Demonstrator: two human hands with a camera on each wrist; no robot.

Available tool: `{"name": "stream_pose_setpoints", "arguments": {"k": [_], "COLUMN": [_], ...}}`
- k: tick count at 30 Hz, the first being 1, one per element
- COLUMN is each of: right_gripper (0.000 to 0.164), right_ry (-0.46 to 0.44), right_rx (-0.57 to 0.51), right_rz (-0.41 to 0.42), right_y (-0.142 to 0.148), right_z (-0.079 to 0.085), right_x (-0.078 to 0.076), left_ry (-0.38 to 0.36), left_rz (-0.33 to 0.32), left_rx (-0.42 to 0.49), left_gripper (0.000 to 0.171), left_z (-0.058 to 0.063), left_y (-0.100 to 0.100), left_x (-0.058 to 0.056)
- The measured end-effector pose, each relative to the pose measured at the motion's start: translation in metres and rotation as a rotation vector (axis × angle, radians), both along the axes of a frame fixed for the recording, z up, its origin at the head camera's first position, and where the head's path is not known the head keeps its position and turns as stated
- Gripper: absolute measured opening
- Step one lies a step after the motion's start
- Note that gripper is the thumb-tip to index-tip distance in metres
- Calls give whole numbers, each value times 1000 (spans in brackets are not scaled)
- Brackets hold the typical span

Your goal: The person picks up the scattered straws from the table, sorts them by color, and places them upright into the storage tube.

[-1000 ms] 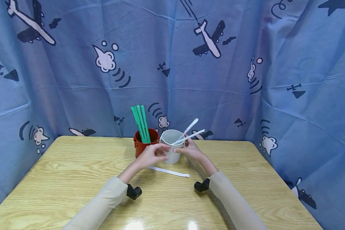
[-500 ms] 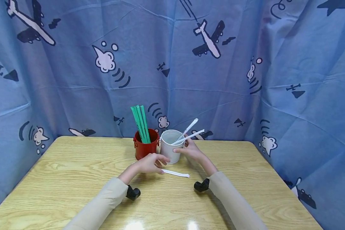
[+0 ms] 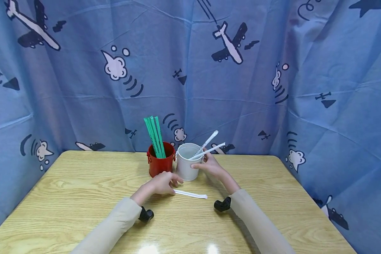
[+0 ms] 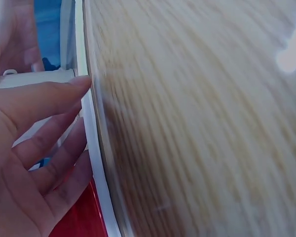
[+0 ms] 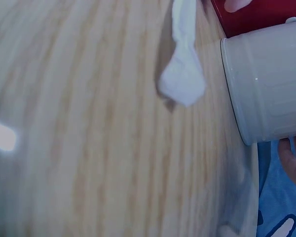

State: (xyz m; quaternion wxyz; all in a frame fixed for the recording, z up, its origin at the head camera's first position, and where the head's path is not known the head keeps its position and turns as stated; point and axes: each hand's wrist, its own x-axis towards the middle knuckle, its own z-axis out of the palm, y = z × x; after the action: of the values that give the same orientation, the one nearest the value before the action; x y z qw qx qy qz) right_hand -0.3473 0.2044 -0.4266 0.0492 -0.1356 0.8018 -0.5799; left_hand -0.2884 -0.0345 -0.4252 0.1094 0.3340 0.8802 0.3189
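Note:
My left hand (image 3: 163, 183) is low over the table, its thumb and fingertips pinching a white paper-wrapped straw (image 3: 192, 194). In the left wrist view this straw (image 4: 99, 185) runs past the thumb tip and the other fingertips. My right hand (image 3: 211, 165) holds the side of a small white bucket (image 3: 185, 170), thumb at the front and fingers round the far side. Two white wrapped straws (image 3: 208, 151) lean out of that bucket to the right. The right wrist view shows the pinched straw's crimped end (image 5: 183, 81) close above the wood.
A red bucket (image 3: 160, 165) stands against the white one on its left, with several green wrapped straws (image 3: 155, 137) upright in it. The wooden table (image 3: 92, 190) ends at a blue curtain (image 3: 165, 53) printed with planes.
My left hand has come down from beside the white bucket to the lying straw and taken hold of it. The straw has shifted slightly toward me. My right hand stays on the bucket.

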Motion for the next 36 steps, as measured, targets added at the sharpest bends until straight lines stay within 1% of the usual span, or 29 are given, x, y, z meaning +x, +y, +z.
{"name": "stream_pose_setpoints", "arguments": {"k": [2,3,6,9,10,14,18,26,31,36], "right_gripper": [96,97,97,98,98,97,95,94,92,92], "right_ry": [0,3,3,-4,-7,-8,-1,-24,-17,-6], "right_rx": [-1,1,1,-3,-9,-21,-25,-31,-25,-30], "right_rz": [-5,-4,-10,-9,-11,-6,3,21,25,22], "right_y": [0,0,0,-1,-1,-1,-1,-2,-2,-1], "right_z": [0,0,-1,-1,-1,0,0,4,4,2], "right_x": [0,0,0,-1,-1,0,0,1,0,0], "left_ry": [4,31,41,28,-1,5,42,37,42,59], "left_rz": [0,-21,-23,-2,26,35,32,63,69,72], "left_rx": [-2,4,7,-17,-34,-69,-94,-133,-128,-91], "left_gripper": [35,33,30,28,27,24,22,20,19,19], "left_z": [0,-7,-8,-9,-2,-1,0,2,4,6], "left_y": [0,-2,-2,-1,1,2,1,0,-3,-5], "left_x": [1,-4,-3,-1,5,9,11,15,17,17]}}
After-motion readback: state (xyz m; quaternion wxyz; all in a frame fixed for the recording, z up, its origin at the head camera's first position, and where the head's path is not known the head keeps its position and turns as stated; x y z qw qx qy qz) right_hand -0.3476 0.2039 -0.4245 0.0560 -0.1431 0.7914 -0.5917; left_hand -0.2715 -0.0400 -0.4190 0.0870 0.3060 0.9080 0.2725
